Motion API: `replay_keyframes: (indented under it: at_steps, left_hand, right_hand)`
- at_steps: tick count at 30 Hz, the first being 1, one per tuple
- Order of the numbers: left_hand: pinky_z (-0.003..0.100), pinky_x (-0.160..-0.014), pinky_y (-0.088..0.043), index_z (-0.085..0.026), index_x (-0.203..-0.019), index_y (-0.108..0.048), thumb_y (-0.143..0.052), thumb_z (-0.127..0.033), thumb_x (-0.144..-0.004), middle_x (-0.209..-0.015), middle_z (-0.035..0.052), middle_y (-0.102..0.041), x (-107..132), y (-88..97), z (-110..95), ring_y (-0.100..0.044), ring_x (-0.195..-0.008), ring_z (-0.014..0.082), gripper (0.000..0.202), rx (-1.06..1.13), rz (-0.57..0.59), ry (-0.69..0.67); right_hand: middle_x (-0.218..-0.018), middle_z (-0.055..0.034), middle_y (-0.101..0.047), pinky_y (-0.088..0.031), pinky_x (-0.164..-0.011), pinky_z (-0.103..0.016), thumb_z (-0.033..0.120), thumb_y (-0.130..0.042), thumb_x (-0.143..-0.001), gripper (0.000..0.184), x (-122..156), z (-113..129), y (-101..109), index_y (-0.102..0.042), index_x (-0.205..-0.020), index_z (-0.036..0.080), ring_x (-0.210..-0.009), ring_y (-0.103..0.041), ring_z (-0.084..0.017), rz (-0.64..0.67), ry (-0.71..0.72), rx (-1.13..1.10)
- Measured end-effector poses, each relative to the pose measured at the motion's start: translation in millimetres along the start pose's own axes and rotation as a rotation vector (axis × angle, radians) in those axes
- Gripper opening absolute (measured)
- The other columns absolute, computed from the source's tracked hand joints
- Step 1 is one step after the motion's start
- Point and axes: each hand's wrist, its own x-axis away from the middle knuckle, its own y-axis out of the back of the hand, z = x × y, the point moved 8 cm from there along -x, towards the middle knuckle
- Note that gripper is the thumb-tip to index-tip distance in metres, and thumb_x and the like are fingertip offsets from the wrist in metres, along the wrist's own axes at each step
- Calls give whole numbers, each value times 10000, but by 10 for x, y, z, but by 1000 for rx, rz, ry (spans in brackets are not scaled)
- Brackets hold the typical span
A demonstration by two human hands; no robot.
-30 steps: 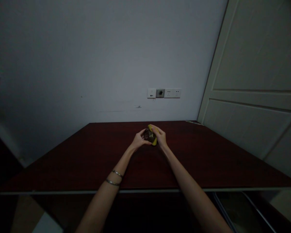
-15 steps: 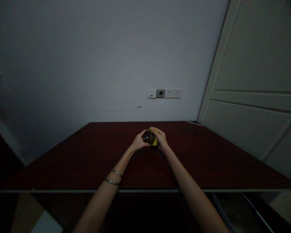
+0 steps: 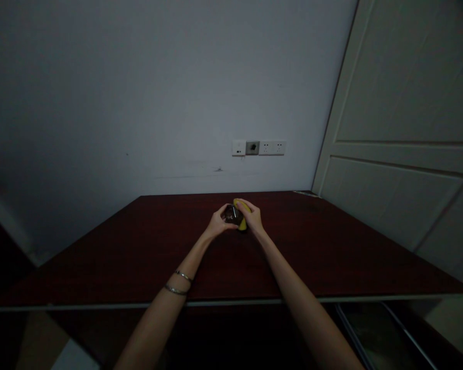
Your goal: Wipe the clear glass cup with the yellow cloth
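Note:
Both my arms reach out over a dark red table (image 3: 139,257). My left hand (image 3: 217,225) is closed around a small dark, shiny object (image 3: 231,214) that looks like glass. My right hand (image 3: 252,220) presses a yellow cloth or sponge (image 3: 242,213) against that object, fingers curled over it. The two hands meet near the table's far middle, just above the top. Two thin bracelets sit on my left wrist (image 3: 179,282).
A white wall stands behind the table with a row of sockets (image 3: 258,148). A pale panelled door (image 3: 401,154) fills the right side. The table's near edge (image 3: 231,302) has a light strip. The room is dim.
My hands have stayed together on the dark object, turning it slightly against the yellow cloth. The view has shifted a little to the right.

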Motion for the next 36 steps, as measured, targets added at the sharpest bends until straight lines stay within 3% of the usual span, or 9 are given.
replay_keyframes:
  at_steps: [5,15,24,32,36]
  left_hand:
    - [368,-938,-392,-139,-1142,-485,-787,-65,-367,-1174,106,-538,29,-43,-53,-521,-1056,245,835,55,38,7]
    - [337,-832,-439,-144,-1091,-558,-762,-166,-482,-1105,118,-596,67,-16,-13,-562,-992,243,642,193,-43,105]
    - [300,-763,-439,-151,-1090,-567,-736,-158,-472,-1068,103,-612,114,-64,-42,-572,-943,227,640,205,30,160]
    - [276,-715,-419,-179,-1033,-606,-686,-221,-536,-1024,77,-632,91,17,2,-575,-926,219,505,95,-24,171]
    - [276,-714,-419,-189,-1060,-591,-704,-190,-506,-1023,74,-634,95,14,23,-571,-929,216,566,66,-29,195]
  right_hand:
    - [-954,-72,-673,-465,-802,-329,398,-671,-609,366,-8,-147,7,-665,-890,163,-874,-612,-210,-23,-164,-207]
    - [-1085,-63,-624,-427,-880,-329,375,-653,-643,367,49,85,-87,-648,-959,189,-1005,-562,-220,109,-67,-215]
    - [-1003,-75,-656,-435,-870,-350,411,-633,-654,373,15,-69,-27,-649,-939,171,-942,-589,-217,14,-110,-223]
    - [-1081,-52,-625,-383,-939,-352,398,-629,-657,328,61,186,-65,-666,-912,196,-1045,-537,-223,91,62,-63]
    - [-1039,-61,-644,-411,-904,-354,408,-633,-646,354,48,126,-51,-664,-921,187,-998,-561,-223,75,3,-69]
